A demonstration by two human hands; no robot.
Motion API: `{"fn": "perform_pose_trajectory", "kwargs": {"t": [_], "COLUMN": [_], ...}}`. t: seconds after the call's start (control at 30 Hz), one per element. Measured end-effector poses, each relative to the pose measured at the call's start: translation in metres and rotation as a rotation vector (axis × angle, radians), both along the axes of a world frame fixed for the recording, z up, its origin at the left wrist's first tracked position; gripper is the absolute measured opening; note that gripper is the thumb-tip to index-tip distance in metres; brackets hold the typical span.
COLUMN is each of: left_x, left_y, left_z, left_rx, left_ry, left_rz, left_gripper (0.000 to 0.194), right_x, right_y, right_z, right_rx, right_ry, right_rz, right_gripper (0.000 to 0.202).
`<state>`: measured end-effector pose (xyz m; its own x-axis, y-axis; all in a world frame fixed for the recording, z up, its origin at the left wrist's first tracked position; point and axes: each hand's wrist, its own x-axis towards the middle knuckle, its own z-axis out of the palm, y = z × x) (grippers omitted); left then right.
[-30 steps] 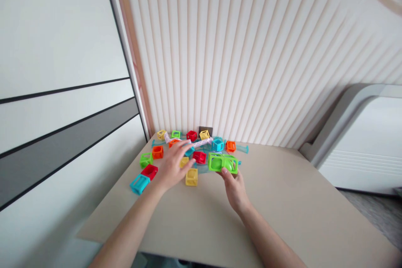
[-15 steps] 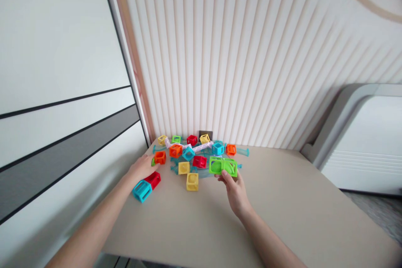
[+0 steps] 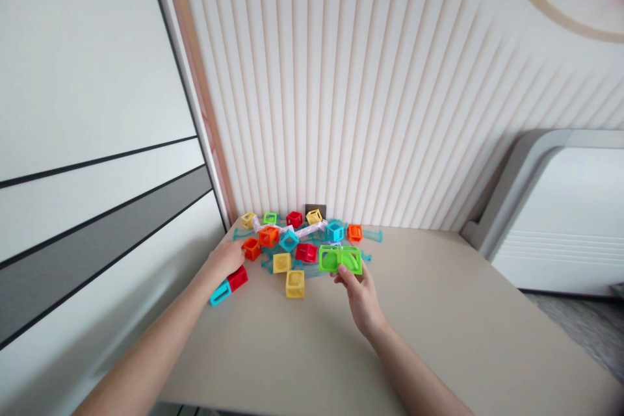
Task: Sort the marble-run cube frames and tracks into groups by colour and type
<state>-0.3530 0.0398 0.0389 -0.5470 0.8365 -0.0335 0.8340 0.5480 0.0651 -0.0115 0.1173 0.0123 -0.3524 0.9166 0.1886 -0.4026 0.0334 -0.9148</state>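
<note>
My right hand (image 3: 359, 289) grips two joined green cube-frame blocks (image 3: 340, 260), thumb in front and fingers behind, raised above the table. On the left, my left hand (image 3: 227, 259) is curled low over the table, its fingertips close to an orange cube block (image 3: 251, 248). Whatever is under those fingers is hidden. Just below that hand lie a red block (image 3: 238, 278) and a blue block (image 3: 220, 293), touching each other and partly covered by the hand and wrist. Between my hands are two yellow cubes (image 3: 295, 284) and a red cube (image 3: 307, 252).
Several more cube blocks, lilac track pieces (image 3: 312, 229) and clear blue pieces (image 3: 373, 234) lie toward the ribbed wall (image 3: 341, 110). A small dark box (image 3: 316, 209) stands at its foot. A white cabinet (image 3: 97, 240) borders the table (image 3: 439, 325) on the left.
My left hand has shifted slightly, and the bit of green beside it is now out of sight. The orange cube has turned and moved a little. My right hand still holds the green blocks.
</note>
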Motion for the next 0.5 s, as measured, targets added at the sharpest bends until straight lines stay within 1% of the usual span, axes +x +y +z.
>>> {"fn": "perform_pose_trajectory", "kwargs": {"t": [0.13, 0.23, 0.4, 0.5], "left_x": [0.004, 0.011, 0.027, 0.031], "left_y": [-0.003, -0.006, -0.011, -0.012], "left_z": [0.005, 0.010, 0.021, 0.024], "left_rx": [-0.020, 0.007, 0.097, 0.195], "left_ry": [0.030, 0.072, 0.172, 0.233], "left_rz": [0.022, 0.026, 0.028, 0.025], "left_gripper": [0.048, 0.048, 0.044, 0.046], "right_x": [0.000, 0.001, 0.001, 0.001], "right_y": [-0.001, -0.001, -0.001, 0.000], "right_z": [0.000, 0.000, 0.001, 0.001], "right_rx": [-0.006, -0.005, -0.001, 0.008], "right_ry": [-0.009, -0.019, -0.036, -0.040], "right_rz": [0.010, 0.013, -0.011, -0.013], "right_gripper": [0.032, 0.034, 0.034, 0.035]}}
